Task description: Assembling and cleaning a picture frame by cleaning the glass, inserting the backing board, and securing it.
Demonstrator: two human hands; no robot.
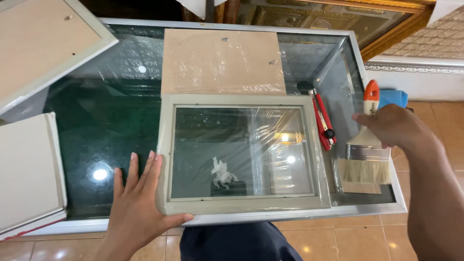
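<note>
Left hand: the left hand (137, 205) lay flat and spread, fingers (153, 166) straight, at 7 o'clock in the head view. Palm pressed down on the glass, fingertips and thumb touching the left edge and lower left corner of the picture frame (241, 151). It gripped nothing.

Right hand: the right hand (386, 126) sat at 3 o'clock, closed around the handle of the paintbrush (366, 154). Orange handle tip stuck out above the knuckles toward 12 o'clock; metal ferrule and pale bristles pointed down toward 6 o'clock, just right of the frame.

Picture frame: grey-green, rectangular, wrapped in clear film, lying flat near the centre of the view, its lower rail close to the near edge of the glass table (111, 121). Glazed centre showed reflections and a small white scrap at about 6 o'clock inside the pane.

Backing board: a tan board (222, 60), also under film, lay at 12 o'clock, touching the top rail of the frame.

Cutter: a red utility knife (323, 121) lay between the frame's right rail and the brush, running roughly 11 to 5 o'clock.

Table: dark green glass top with a metal rim.

Other frames: one pale frame back (43, 43) overhung the table at 10 o'clock; another (29, 169) lay at 8 o'clock, well apart from the left hand.

Blue cloth: a blue scrap (392, 96) showed just beyond the right hand at 2 o'clock.
</note>
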